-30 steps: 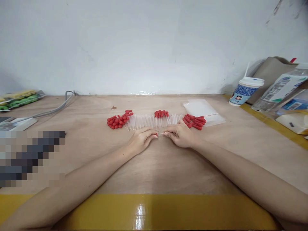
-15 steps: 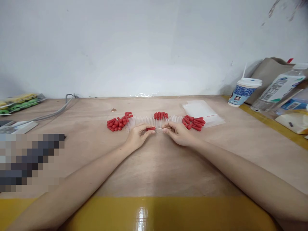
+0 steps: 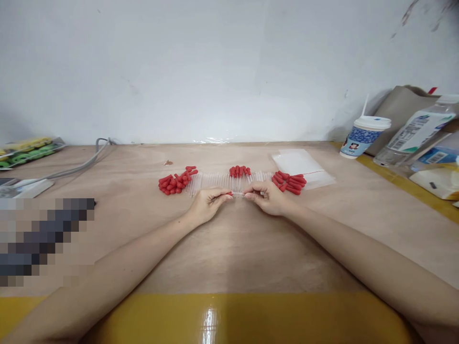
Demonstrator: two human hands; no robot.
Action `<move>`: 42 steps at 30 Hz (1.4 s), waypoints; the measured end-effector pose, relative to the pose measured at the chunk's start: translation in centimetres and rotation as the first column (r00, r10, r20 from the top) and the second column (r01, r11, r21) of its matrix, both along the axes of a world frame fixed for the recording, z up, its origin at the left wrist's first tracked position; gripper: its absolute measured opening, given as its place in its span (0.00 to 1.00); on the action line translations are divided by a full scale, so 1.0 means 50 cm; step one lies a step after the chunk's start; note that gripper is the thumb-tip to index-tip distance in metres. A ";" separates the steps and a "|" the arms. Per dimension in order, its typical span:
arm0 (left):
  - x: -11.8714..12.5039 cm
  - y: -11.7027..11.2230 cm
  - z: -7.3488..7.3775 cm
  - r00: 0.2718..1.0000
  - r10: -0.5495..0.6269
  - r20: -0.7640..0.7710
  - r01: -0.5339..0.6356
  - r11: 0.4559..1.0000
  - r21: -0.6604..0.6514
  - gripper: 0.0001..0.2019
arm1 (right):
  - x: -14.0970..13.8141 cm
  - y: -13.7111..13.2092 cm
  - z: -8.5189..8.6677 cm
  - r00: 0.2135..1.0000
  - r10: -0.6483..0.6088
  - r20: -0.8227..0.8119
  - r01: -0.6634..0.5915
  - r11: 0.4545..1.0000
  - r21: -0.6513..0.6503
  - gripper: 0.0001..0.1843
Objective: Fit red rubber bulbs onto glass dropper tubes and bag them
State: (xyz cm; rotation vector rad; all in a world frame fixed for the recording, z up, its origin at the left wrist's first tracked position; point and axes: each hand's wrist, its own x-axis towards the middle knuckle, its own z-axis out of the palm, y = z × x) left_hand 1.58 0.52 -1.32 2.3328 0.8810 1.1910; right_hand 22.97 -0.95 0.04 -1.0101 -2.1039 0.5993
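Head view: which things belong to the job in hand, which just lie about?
Job, judging by the hands:
red bulb in left hand
clear tube in right hand
row of clear tubes
left bulb pile
right bulb pile

Apparently lying about:
paper cup
plastic bottle
grey cable

Unclear: plastic bag

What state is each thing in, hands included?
Left hand: pinching a red bulb
Right hand: pinching a clear tube
Left red pile: loose, heaped
Right red pile: loose, heaped
Tube row: side by side
Middle red bulbs: fitted on tubes
Plastic bag: lying flat
Paper cup: lidded, straw in
Bottle: capped
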 end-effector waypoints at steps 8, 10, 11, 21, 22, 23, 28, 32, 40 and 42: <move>0.004 -0.007 0.008 0.991 -0.106 -0.087 0.105 0.994 -0.015 0.09 | 0.019 0.006 0.010 0.966 -0.068 0.251 -0.005 0.960 0.279 0.10; 0.004 -0.007 0.008 0.993 -0.069 -0.095 0.067 0.998 -0.020 0.09 | 0.017 0.003 0.012 0.948 -0.131 0.291 0.010 0.923 0.384 0.11; 0.004 -0.006 0.009 0.994 -0.045 -0.096 0.043 0.999 -0.016 0.09 | 0.014 0.000 0.012 0.938 -0.166 0.306 0.020 0.903 0.430 0.11; 0.001 -0.009 0.004 0.994 0.032 -0.105 -0.017 0.990 0.139 0.08 | -0.011 -0.023 0.016 0.933 -0.194 0.304 0.119 0.961 0.248 0.13; 0.000 -0.009 0.003 0.995 0.007 -0.102 0.007 0.990 0.141 0.08 | -0.010 -0.022 0.018 0.942 -0.146 0.302 0.100 0.981 0.164 0.14; 0.000 -0.008 0.002 0.996 -0.005 -0.094 0.018 0.991 0.136 0.08 | -0.008 -0.020 0.020 0.950 -0.101 0.294 0.077 0.993 0.091 0.15; 0.000 0.001 -0.004 0.997 0.076 0.035 -0.075 0.997 -0.024 0.13 | 0.001 -0.013 0.023 0.979 -0.038 0.201 0.024 0.997 0.073 0.12; 0.001 0.002 -0.005 0.996 0.086 0.012 -0.084 0.992 -0.092 0.12 | 0.002 -0.012 0.009 0.981 -0.101 0.165 0.060 0.969 0.239 0.06; 0.000 -0.007 0.000 0.991 0.055 -0.124 -0.064 0.996 -0.069 0.10 | -0.002 -0.013 -0.029 0.934 -0.242 0.261 0.052 0.819 0.572 0.12; 0.001 -0.008 0.001 0.992 0.042 -0.120 -0.048 0.998 -0.044 0.10 | -0.006 -0.013 -0.032 0.934 -0.245 0.262 0.056 0.822 0.567 0.13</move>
